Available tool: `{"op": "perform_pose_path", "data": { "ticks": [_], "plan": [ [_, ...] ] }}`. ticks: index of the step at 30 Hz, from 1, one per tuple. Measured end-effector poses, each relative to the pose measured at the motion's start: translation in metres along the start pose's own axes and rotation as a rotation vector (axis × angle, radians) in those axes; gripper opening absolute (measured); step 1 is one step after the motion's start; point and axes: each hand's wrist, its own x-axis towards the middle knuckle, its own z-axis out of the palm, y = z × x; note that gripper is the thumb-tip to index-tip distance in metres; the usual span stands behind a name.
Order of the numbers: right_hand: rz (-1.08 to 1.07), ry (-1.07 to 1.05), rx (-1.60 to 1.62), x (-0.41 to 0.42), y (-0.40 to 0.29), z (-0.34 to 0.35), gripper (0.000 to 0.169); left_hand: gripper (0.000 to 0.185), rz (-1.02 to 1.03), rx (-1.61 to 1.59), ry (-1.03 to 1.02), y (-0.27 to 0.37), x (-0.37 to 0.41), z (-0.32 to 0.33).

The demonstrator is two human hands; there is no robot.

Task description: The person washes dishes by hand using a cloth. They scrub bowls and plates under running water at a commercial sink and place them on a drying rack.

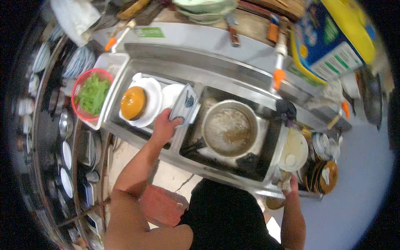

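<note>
My left hand (164, 126) grips a rectangular white dish with a blue pattern (185, 104) by its near end. The dish is tilted over the divider between the two sink basins. Beside it in the left basin sit white dishes (154, 90) and an orange-brown bowl (133, 101), apparently upside down. A metal pot of cloudy, foamy water (229, 131) stands in the right basin. At the sink's right end, my right hand (292, 186) holds a pale crumpled cloth or scrubber (283, 181). Just beyond that hand is a pale yellowish bowl (293, 153).
A red basket of leafy greens (93, 93) sits over a white bin at left. Stacked brown dishes (325, 178) crowd the right end. Taps with orange handles (279, 76) project over the sink. A large yellow-and-blue container (331, 47) stands behind. Dish shelves (70, 156) line the left.
</note>
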Motion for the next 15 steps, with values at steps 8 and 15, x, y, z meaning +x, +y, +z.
{"op": "perform_pose_path", "data": {
  "ticks": [8,15],
  "plan": [
    [-0.060,0.045,0.065,-0.032,-0.031,-0.032,0.034,0.037,-0.278,-0.623,-0.652,0.071,-0.068,0.180],
    [-0.001,0.157,0.098,-0.024,-0.037,-0.073,0.041,0.031,1.137,0.831,-0.608,0.158,-0.122,0.159]
  ]
}}
